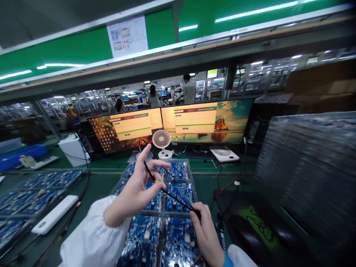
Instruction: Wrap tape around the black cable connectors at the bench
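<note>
A black cable [178, 198] runs between my two hands above a clear tray [162, 214] of blue circuit boards [146, 233]. My left hand [143, 181] pinches the cable between thumb and a finger, its index finger stretched up and the cable looping behind it. Lower and to the right, my right hand [205, 226] is closed on the cable's other stretch, near a dark thicker piece mostly hidden by the fingers. A thinner dark lead hangs beside the cable over the boards. Both hands are above the tray.
Two monitors [236, 118] stand at the back, with a small white fan [161, 140] before them. Stacked clear trays [308, 163] rise at right, beside a dark mouse pad [258, 222]. At left lie another board tray [41, 185] and a white elongated device [55, 214].
</note>
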The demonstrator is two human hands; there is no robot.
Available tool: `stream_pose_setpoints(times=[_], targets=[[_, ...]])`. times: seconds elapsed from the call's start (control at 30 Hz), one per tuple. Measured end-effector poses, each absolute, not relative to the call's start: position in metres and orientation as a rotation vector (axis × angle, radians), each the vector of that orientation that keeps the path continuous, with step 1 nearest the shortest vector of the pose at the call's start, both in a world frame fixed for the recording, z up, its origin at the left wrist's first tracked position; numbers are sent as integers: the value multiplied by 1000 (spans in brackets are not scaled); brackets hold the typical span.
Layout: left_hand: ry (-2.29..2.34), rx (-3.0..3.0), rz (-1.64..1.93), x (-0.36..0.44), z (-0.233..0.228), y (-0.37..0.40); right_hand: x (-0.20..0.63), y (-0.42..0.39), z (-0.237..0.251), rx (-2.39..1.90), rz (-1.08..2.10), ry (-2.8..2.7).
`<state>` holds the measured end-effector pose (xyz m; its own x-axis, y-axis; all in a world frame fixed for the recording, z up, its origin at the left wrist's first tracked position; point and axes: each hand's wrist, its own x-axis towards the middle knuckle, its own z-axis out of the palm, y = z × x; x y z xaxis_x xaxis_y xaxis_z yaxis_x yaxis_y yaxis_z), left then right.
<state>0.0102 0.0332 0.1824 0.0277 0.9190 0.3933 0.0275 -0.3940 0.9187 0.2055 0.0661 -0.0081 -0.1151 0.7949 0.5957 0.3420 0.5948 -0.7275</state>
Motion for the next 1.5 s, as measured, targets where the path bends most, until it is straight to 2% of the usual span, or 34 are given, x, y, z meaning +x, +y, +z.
stream_pose_setpoints(times=[0.17, 0.47, 0.63, 0.87, 1.2, 1.5], targets=[[1087, 1502, 1696, 26, 165, 43, 207, 67, -9, -998, 505, -1616], [1113, 717, 1955, 40, 114, 53, 208, 65, -13, -1004, 508, -1640], [1146, 583, 1875, 16, 97, 61, 205, 62, -14, -964, 551, -1791], [1211, 710, 1738, 1, 98, 63, 201, 59, -5, -999, 733, -2076], [1511, 625, 1543, -25, 37, 48, 199, 59, 1, -1095, 874, -2380], [1583, 695, 1377, -42, 30, 33, 200, 59, 8, -1076, 919, -2424]])
